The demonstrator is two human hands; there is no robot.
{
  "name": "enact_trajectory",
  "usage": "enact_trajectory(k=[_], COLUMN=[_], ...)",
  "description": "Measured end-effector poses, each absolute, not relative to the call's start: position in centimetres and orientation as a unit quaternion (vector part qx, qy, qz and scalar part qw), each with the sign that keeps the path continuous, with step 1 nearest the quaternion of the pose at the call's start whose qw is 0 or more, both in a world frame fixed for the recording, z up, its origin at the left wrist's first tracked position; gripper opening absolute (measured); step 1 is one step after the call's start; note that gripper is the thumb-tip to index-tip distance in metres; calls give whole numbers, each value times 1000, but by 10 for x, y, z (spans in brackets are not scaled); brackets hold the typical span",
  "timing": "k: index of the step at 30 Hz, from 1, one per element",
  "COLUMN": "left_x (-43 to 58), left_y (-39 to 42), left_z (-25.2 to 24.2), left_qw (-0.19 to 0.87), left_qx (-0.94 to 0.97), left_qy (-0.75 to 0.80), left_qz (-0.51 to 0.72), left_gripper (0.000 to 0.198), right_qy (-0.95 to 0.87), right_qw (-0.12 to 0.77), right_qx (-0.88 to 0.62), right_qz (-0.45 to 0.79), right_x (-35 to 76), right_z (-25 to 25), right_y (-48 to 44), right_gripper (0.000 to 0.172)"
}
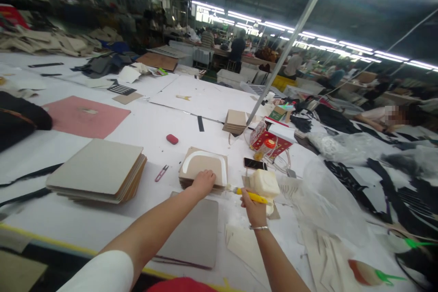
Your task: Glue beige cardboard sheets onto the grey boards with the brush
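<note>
My left hand lies on top of a stack of beige boards, its fingers resting on the top piece. A white curved strip runs along the far edge of that piece. In my right hand is a yellow-handled brush, its tip pointing left towards the stack's near right corner. Just beyond the brush stands a cream-coloured plastic container. Grey boards lie on the table under my left forearm.
A taller stack of boards stands at left. Pink-handled thread snips, a red oval object, a phone and an orange-lidded jar lie around. A metal pole rises beyond. Another person leans over the right side.
</note>
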State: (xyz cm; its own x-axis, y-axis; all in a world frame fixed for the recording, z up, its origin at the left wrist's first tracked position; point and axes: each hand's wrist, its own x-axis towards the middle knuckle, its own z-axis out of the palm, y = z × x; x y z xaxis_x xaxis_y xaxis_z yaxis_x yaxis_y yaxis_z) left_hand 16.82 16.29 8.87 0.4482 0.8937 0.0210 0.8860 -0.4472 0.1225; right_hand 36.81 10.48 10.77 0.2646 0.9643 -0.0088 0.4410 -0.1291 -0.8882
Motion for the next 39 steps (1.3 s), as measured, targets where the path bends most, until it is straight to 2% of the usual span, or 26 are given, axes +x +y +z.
enact_trajectory(k=[5, 8, 11, 15, 20, 25, 27, 32, 35, 39], left_x=[161, 153, 140, 121, 104, 102, 103, 90, 70, 47], left_y=[159, 145, 122, 85, 56, 42, 34, 8, -11, -37], left_z=[95, 107, 126, 154, 172, 157, 146, 106, 71, 27], left_qw=[66, 43, -12, -30, 106, 378, 447, 477, 490, 505], left_qx=[858, 868, 855, 779, 625, 423, 362, 291, 254, 286], left_qy=[508, 492, 503, 558, 624, 601, 570, 561, 608, 675], left_qz=[19, 44, 128, 284, 458, 563, 587, 611, 571, 455], left_gripper=[21, 19, 19, 17, 5, 23, 34, 55, 44, 33], right_qy=[-433, -419, -437, -493, -556, -574, -569, -570, -606, -645], right_qw=[517, 553, 549, 485, 411, 389, 407, 426, 368, 260], right_qx=[-655, -624, -607, -598, -610, -647, -649, -635, -645, -669], right_qz=[342, 360, 373, 405, 387, 316, 297, 301, 284, 262], right_x=[368, 359, 344, 313, 277, 275, 280, 301, 316, 327], right_z=[116, 116, 108, 90, 76, 69, 64, 52, 45, 30], right_y=[89, 80, 70, 59, 47, 37, 34, 22, 8, -11], right_gripper=[45, 49, 46, 34, 23, 23, 26, 28, 26, 25])
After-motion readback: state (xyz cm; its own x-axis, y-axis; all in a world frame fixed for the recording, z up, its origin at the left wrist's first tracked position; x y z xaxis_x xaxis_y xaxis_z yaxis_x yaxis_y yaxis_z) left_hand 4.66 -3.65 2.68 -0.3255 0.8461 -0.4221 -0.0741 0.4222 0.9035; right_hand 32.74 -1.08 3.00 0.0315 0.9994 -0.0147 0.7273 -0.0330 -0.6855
